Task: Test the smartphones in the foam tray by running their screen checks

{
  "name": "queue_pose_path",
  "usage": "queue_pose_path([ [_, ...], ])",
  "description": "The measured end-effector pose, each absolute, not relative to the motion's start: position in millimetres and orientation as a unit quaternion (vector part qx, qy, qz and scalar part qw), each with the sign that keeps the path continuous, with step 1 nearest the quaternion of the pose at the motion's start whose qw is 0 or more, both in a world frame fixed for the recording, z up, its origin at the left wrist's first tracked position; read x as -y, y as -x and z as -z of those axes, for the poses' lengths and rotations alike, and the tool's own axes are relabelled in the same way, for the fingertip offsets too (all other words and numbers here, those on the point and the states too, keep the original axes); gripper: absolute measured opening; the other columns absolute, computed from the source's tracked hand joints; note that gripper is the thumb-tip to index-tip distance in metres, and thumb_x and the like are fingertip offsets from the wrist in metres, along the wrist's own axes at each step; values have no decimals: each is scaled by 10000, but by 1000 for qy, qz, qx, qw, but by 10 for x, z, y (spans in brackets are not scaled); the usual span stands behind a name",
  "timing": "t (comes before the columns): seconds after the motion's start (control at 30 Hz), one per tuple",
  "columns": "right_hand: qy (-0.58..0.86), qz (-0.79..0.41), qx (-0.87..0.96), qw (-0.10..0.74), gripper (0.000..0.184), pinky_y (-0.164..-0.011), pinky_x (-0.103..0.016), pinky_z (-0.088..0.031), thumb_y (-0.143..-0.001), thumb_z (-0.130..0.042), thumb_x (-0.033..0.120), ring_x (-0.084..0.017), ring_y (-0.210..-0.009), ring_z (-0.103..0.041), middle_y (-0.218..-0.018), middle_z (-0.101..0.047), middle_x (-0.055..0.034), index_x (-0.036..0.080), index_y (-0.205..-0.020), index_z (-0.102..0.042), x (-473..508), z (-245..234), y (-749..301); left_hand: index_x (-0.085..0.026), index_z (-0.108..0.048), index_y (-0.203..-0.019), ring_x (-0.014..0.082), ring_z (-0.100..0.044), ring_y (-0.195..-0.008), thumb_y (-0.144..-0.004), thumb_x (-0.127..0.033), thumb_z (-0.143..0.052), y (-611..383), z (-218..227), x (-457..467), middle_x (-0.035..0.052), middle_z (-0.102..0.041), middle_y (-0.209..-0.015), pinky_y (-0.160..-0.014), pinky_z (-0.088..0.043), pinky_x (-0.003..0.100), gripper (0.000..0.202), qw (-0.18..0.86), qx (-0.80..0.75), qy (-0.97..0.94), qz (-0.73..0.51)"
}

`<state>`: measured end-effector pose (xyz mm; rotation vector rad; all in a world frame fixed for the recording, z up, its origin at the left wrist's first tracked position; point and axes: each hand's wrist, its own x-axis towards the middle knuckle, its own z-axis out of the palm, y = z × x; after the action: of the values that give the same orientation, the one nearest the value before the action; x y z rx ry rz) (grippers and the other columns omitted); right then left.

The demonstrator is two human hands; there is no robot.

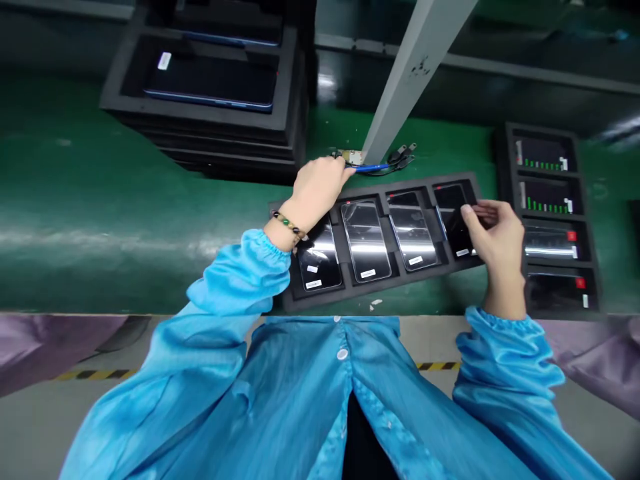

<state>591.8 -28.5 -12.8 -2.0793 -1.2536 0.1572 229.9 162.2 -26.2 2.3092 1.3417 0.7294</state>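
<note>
A black foam tray (415, 275) lies slightly slanted before me, with several dark-screened phones in its slots, among them one phone (367, 240) with a white label at its lower end. My left hand (320, 187) reaches over the tray's left end, its thumb and fingers closed on a blue pen (373, 169); part of the pen is hidden by the hand. At the right end, my right hand (495, 230) has its thumb over the last phone (450, 213) and its fingers curled at the tray's edge.
A tall stack of black foam trays (200, 120) holding phones stands at the back left. To the right is another phone tray (555, 220), some screens lit with green bars. A grey post (413, 73) rises behind, with black cables (400, 158) at its foot.
</note>
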Motion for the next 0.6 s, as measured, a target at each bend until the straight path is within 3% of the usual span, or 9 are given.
queue_pose_path([
  [0.07, 803, -51, 511, 304, 588, -1093, -528, -552, -895, -807, 600, -334, -1181, -731, -1254, -773, -169, 200, -1315, -705, 390, 186, -5857, -165, -714, -1011, 362, -719, -1064, -1019, -440, -738, -2318, 327, -1695, 158, -720, -1026, -1024, -553, 520, 276, 179, -478, -819, -263],
  [0.17, 815, -33, 544, 196, 851, -1164, -632, -479, -871, -799, 661, -426, -1350, -623, -1459, -675, -230, 176, -1534, -577, 426, 216, -5701, -170, -705, -1242, 389, -661, -1255, -1015, -498, -728, -2164, 242, -1459, 199, -694, -1272, -1147, -516, 571, 400, 165, -440, -823, -319],
  [0.33, 842, -31, 526, 118, 1013, -1142, -685, -441, -859, -775, 727, -497, -1381, -523, -1502, -574, -297, 149, -1635, -473, 439, 216, -5516, -201, -615, -1456, 457, -530, -1433, -1037, -588, -648, -1779, -89, -381, 240, -569, -1559, -1162, -491, 681, 572, 156, -479, -830, -238],
  [0.4, 853, -41, 511, 95, 1034, -1084, -688, -465, -866, -762, 727, -505, -1341, -517, -1478, -549, -302, 158, -1665, -436, 523, 167, -5350, -164, -545, -1553, 504, -476, -1470, -1014, -616, -668, -1711, -156, -8, 296, -465, -1660, -1132, -500, 721, 715, 139, -525, -819, -183],
  [0.47, 858, -56, 506, 71, 990, -1019, -665, -495, -904, -722, 707, -499, -1301, -523, -1449, -534, -294, 182, -1685, -413, 639, 82, -5122, -126, -501, -1607, 511, -440, -1495, -1034, -571, -650, -1686, -183, 195, 300, -386, -1724, -1130, -509, 718, 741, 123, -569, -806, -110],
  [0.6, 856, -96, 507, 36, 763, -903, -568, -530, -1003, -595, 655, -456, -1212, -565, -1377, -551, -255, 265, -1649, -486, 809, -130, -4750, -157, -579, -1591, 486, -447, -1473, -1079, -349, -563, -1607, -189, 176, 250, -419, -1709, -1082, -552, 684, 547, 104, -621, -776, -38],
])
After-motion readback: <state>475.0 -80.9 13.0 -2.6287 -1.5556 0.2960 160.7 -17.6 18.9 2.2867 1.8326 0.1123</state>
